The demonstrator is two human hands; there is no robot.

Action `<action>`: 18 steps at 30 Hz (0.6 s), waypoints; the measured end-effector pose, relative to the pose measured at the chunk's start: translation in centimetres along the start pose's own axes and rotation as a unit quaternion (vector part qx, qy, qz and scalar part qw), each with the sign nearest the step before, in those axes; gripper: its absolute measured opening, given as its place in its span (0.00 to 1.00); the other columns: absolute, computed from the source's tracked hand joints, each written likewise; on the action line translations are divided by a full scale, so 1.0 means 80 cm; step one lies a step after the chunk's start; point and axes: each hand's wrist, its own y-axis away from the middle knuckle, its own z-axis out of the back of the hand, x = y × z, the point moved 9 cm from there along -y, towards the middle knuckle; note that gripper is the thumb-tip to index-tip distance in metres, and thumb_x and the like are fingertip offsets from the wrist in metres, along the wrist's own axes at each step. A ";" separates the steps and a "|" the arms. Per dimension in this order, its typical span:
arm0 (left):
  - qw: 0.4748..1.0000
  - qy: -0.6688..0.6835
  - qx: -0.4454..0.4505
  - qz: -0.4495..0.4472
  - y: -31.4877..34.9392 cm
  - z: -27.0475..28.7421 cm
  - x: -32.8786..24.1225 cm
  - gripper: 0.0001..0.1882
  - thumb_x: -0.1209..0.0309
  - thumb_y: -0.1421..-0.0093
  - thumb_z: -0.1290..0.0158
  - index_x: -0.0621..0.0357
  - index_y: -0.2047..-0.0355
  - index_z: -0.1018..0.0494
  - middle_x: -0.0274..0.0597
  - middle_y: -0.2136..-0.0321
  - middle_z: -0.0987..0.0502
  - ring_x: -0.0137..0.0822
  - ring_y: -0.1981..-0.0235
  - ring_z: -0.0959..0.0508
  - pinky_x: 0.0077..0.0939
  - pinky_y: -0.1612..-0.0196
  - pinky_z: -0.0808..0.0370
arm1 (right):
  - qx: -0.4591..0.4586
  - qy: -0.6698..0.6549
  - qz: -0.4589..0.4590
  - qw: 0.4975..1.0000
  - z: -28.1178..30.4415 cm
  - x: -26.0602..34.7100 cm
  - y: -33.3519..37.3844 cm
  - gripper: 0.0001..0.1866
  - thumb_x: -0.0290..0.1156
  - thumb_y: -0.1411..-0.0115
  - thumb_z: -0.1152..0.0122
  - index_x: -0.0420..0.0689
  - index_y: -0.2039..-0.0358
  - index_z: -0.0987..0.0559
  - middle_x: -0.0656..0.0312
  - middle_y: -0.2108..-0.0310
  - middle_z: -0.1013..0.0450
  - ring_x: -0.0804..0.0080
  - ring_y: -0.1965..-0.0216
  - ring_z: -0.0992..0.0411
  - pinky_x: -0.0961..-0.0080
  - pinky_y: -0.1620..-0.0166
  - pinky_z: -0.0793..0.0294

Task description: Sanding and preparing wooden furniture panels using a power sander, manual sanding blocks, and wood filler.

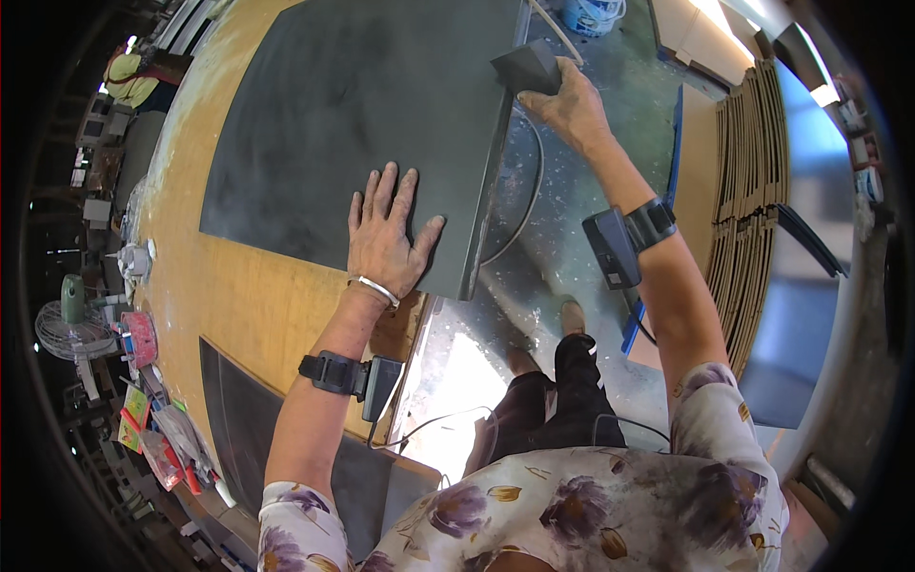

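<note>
A large dark grey panel (324,114) lies flat on a yellowish wooden workbench (286,296), its right edge reaching past the bench side. My left hand (389,234) rests palm down near the panel's near right corner, fingers stretched and thumb spread, with nothing in it. Farther off, my right hand (572,110) grips a dark grey sanding block (527,69) between thumb and fingers. The block is tilted at the panel's far right edge; whether its underside touches the panel I cannot tell. Both hands look dusty.
Another dark panel (253,419) lies nearer on the left. A cable (539,176) loops beside the bench. Flat cardboard pieces (748,172) stand stacked at right, and a bucket (593,15) is at the back. A fan (74,329) and bagged tools (172,443) sit left; a person (133,86) is far left.
</note>
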 end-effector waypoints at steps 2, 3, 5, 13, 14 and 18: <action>1.000 0.001 -0.004 0.008 -0.003 -0.001 0.001 0.32 0.51 0.40 0.57 0.49 0.38 0.46 0.45 0.37 0.48 0.47 0.36 0.50 0.46 0.36 0.54 | -0.002 -0.031 -0.017 0.999 -0.005 -0.010 0.000 0.32 0.40 0.55 0.33 0.41 0.50 0.32 0.47 0.56 0.28 0.52 0.52 0.30 0.64 0.50 0.32; 1.000 0.001 -0.007 0.016 -0.004 -0.002 0.002 0.31 0.51 0.39 0.58 0.48 0.38 0.46 0.44 0.37 0.48 0.46 0.36 0.50 0.45 0.36 0.54 | -0.012 -0.040 -0.010 0.999 -0.006 -0.010 0.002 0.32 0.40 0.55 0.33 0.42 0.50 0.32 0.48 0.56 0.27 0.53 0.52 0.30 0.64 0.50 0.32; 1.000 0.000 -0.007 0.020 -0.005 -0.002 0.001 0.31 0.51 0.39 0.58 0.48 0.38 0.45 0.43 0.37 0.48 0.46 0.36 0.50 0.45 0.36 0.54 | -0.021 -0.050 -0.006 0.999 -0.005 -0.016 -0.001 0.32 0.41 0.54 0.34 0.42 0.50 0.32 0.48 0.56 0.27 0.53 0.52 0.30 0.65 0.50 0.32; 1.000 -0.019 -0.003 0.010 -0.003 -0.003 0.002 0.31 0.51 0.39 0.59 0.51 0.39 0.45 0.47 0.37 0.48 0.47 0.36 0.50 0.47 0.36 0.55 | 0.056 -0.043 0.104 0.992 -0.023 0.074 0.139 0.24 0.35 0.55 0.32 0.48 0.56 0.26 0.55 0.59 0.26 0.57 0.59 0.27 0.67 0.56 0.27; 0.999 -0.032 0.000 0.011 0.001 -0.004 0.009 0.31 0.51 0.39 0.59 0.52 0.38 0.46 0.48 0.37 0.48 0.49 0.36 0.49 0.48 0.37 0.55 | 0.000 -0.066 0.165 0.984 -0.033 0.077 0.189 0.23 0.36 0.55 0.33 0.54 0.57 0.28 0.56 0.64 0.26 0.57 0.63 0.25 0.61 0.60 0.27; 1.000 -0.017 0.008 0.005 0.002 -0.005 0.004 0.32 0.52 0.38 0.60 0.54 0.38 0.46 0.50 0.38 0.48 0.50 0.36 0.50 0.50 0.37 0.55 | 0.033 -0.059 0.159 0.985 -0.035 0.083 0.219 0.24 0.36 0.55 0.33 0.53 0.57 0.29 0.56 0.64 0.26 0.57 0.65 0.25 0.60 0.62 0.27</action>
